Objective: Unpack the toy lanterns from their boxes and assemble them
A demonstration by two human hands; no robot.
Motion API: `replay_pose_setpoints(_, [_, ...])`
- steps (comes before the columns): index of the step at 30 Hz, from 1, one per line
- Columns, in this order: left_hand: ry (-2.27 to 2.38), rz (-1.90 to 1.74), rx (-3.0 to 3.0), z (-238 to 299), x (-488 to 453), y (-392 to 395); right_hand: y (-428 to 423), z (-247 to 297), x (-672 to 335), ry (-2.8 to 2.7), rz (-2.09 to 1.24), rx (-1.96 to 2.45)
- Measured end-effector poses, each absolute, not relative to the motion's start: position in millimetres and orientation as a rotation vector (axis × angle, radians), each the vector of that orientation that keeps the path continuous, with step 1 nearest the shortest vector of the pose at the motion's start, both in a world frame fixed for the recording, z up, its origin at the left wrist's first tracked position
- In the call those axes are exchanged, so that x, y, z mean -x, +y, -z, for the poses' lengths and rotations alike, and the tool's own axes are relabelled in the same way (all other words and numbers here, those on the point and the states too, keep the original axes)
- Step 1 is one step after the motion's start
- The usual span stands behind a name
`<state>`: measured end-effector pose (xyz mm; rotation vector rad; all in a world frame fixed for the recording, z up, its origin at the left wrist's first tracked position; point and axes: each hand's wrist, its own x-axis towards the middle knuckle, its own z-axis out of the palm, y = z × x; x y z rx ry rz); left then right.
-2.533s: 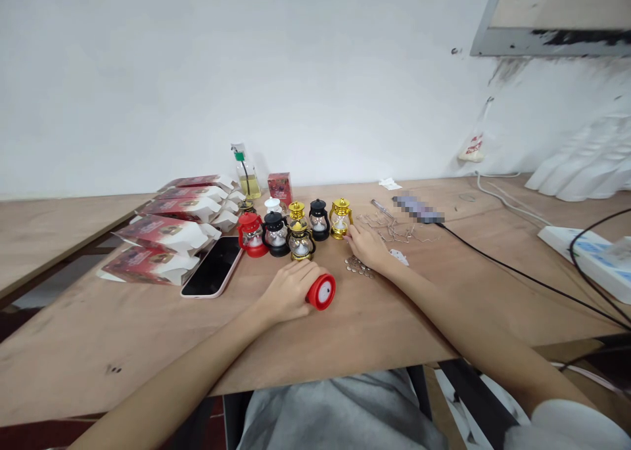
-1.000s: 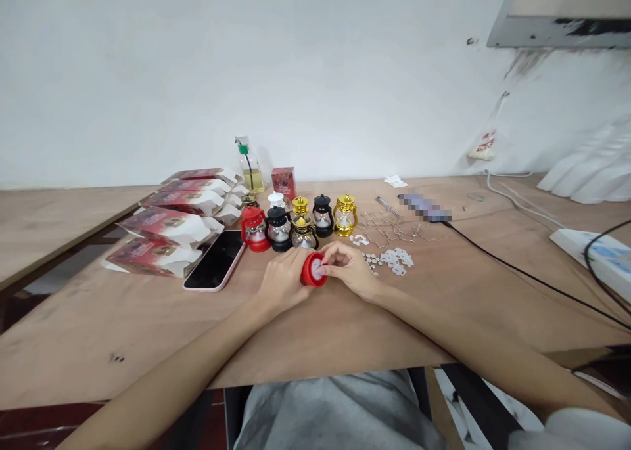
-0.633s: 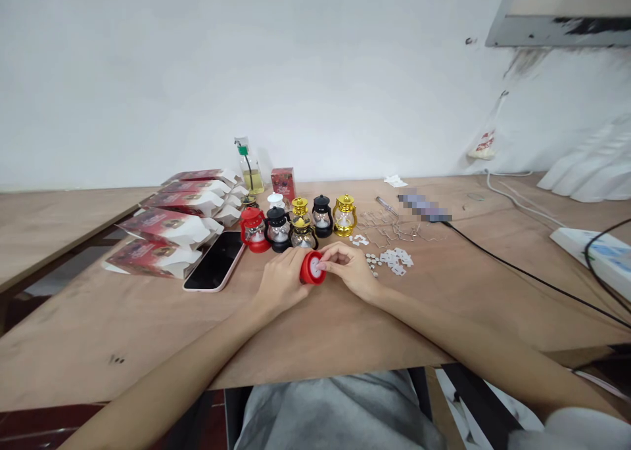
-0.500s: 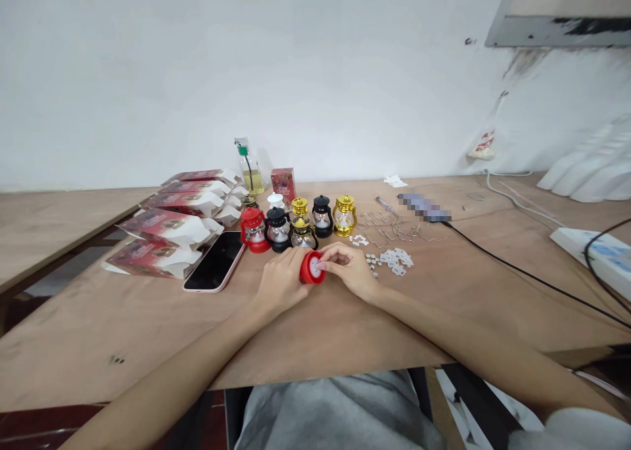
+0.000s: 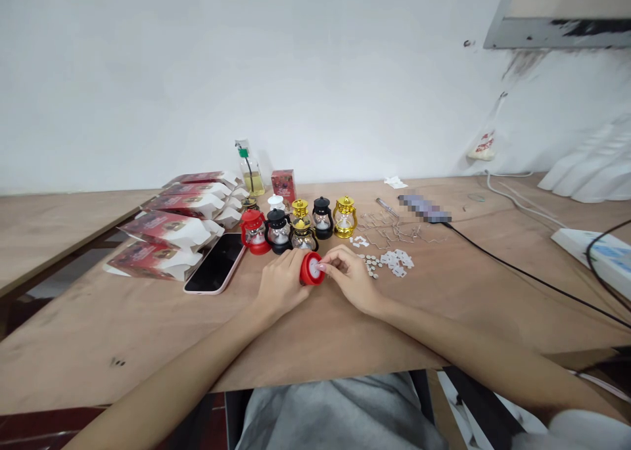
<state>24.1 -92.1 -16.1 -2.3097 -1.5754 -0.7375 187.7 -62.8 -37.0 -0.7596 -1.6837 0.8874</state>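
Observation:
My left hand [image 5: 283, 280] is closed around a small red lantern [image 5: 304, 276], tipped so its round base with a white centre faces me. At that base, the thumb and fingertips of my right hand [image 5: 352, 276] are pinched together and touch the white part. Whatever lies between those fingertips is too small to make out. Just beyond my hands stand several small lanterns: a red one [image 5: 254, 232], black ones [image 5: 279, 231], gold ones [image 5: 345, 217] and a white one [image 5: 276, 203]. Button cells [image 5: 371, 264] and white plastic tabs [image 5: 397, 262] lie right of my right hand.
A phone [image 5: 215, 264] and several open red-and-white boxes [image 5: 158, 259] lie at left. Behind the lanterns stand a pump bottle [image 5: 253, 177] and a red box [image 5: 283, 184]. Bent wires [image 5: 389, 230], a screwdriver [image 5: 386, 206] and a cabled, blurred device [image 5: 424, 208] lie at right.
My right hand's fingers have shifted slightly at the lantern's base, and more of the button cells show beside them. The left hand keeps its hold on the red lantern.

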Motion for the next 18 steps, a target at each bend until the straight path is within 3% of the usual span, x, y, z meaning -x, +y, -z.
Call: replay_pose_setpoints(18, [-1.556, 0.878, 2.331, 18.2, -24.6, -92.1, -60.5, 35.9, -189.5, -1.721, -0.95, 0.731])
